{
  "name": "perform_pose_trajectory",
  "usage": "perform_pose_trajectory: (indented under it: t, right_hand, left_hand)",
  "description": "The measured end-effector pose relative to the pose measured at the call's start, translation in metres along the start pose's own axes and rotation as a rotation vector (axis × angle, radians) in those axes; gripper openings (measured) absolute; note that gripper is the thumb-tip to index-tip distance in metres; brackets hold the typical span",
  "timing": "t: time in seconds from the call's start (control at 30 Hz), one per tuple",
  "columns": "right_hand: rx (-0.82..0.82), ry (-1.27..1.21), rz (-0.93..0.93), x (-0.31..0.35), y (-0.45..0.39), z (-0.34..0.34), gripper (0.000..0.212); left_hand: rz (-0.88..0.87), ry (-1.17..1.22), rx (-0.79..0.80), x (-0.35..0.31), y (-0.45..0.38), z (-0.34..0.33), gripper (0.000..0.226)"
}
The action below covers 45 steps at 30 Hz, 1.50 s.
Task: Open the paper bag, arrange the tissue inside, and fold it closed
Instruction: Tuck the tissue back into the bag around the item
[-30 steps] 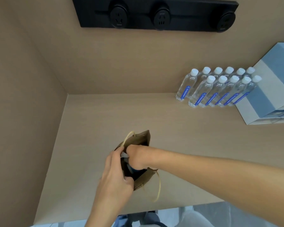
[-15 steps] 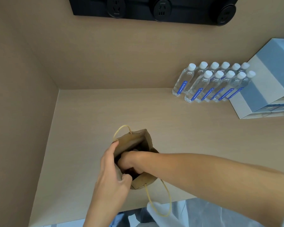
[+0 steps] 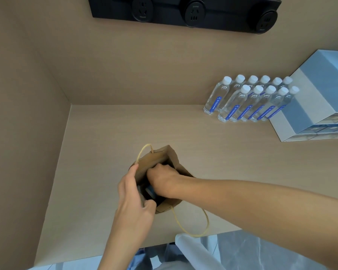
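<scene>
The right hand (image 3: 161,179) was curled down inside the open paper bag (image 3: 172,158); whether it held anything could not be told. The left hand (image 3: 134,199) pinched the bag's near rim. The bag stood on the table (image 3: 105,143), well apart from the bottles (image 3: 246,100).

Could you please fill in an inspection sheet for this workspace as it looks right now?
Surface: light wood-grain desk, mostly bare.
Job's things: brown paper bag stands open near the front edge; one cord handle hangs over that edge, the other at the far rim. Contents dark, tissue not identifiable.
Clutter: water bottles in two rows at back right, beside a blue-and-white box.
Grippers: left hand pinches the bag's near rim; right hand reaches inside, fingers hidden.
Cables: nothing seen.
Surroundings: tan panel walls; black socket strip above.
</scene>
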State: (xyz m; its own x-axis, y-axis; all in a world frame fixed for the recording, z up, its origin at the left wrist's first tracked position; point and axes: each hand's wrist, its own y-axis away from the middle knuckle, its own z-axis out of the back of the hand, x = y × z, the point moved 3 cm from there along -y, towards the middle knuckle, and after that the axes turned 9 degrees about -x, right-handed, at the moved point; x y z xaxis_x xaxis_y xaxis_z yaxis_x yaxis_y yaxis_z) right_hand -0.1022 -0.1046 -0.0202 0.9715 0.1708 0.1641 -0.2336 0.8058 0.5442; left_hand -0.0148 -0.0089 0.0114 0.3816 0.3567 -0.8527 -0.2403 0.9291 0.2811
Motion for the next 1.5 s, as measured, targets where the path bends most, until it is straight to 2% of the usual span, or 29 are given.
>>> perform_pose_trajectory:
  t: [0.1, 0.23, 0.47, 0.63, 0.97, 1.03, 1.13, 1.2, 1.33, 1.43, 1.5]
  right_hand:
    - [0.02, -0.189, -0.156, -0.015, -0.005, -0.003, 0.028]
    - [0.017, -0.376, -0.179, -0.022, -0.007, -0.004, 0.035]
    - [-0.025, -0.396, -0.251, -0.025, -0.001, -0.02, 0.034]
    - [-0.043, -0.302, -0.172, -0.022, 0.005, -0.025, 0.031]
    - [0.219, -0.321, -0.059, -0.01, 0.012, -0.015, 0.031]
    - [0.198, -0.241, 0.008, -0.007, 0.015, -0.006, 0.028]
    - [0.048, 0.087, 0.246, -0.003, 0.019, 0.007, 0.003]
    - [0.006, 0.277, 0.318, -0.002, 0.02, 0.013, 0.003]
    - [0.199, 0.451, 0.243, -0.009, 0.009, 0.012, 0.024]
    - [0.43, 0.534, 0.223, -0.012, 0.001, 0.007, 0.019]
    - [0.501, 0.513, 0.144, -0.016, -0.006, 0.001, 0.017]
  left_hand:
    - [-0.001, -0.009, 0.005, 0.0, 0.0, -0.001, 0.088]
    - [-0.004, -0.003, 0.022, -0.001, 0.002, -0.005, 0.088]
    - [-0.01, 0.045, -0.004, -0.001, 0.007, -0.005, 0.089]
    - [-0.02, 0.062, 0.001, -0.001, 0.009, -0.007, 0.087]
    - [-0.044, 0.032, 0.012, 0.001, 0.007, -0.009, 0.085]
    - [-0.038, 0.03, 0.009, 0.001, 0.008, -0.009, 0.085]
    - [-0.043, 0.032, 0.011, 0.001, 0.007, -0.008, 0.086]
    - [-0.038, 0.035, 0.014, 0.0, 0.006, -0.008, 0.086]
    - [-0.013, 0.0, 0.023, -0.003, 0.007, -0.008, 0.087]
    - [0.011, -0.027, 0.019, -0.005, 0.007, -0.007, 0.087]
    - [0.015, -0.029, 0.018, -0.006, 0.007, -0.007, 0.087]
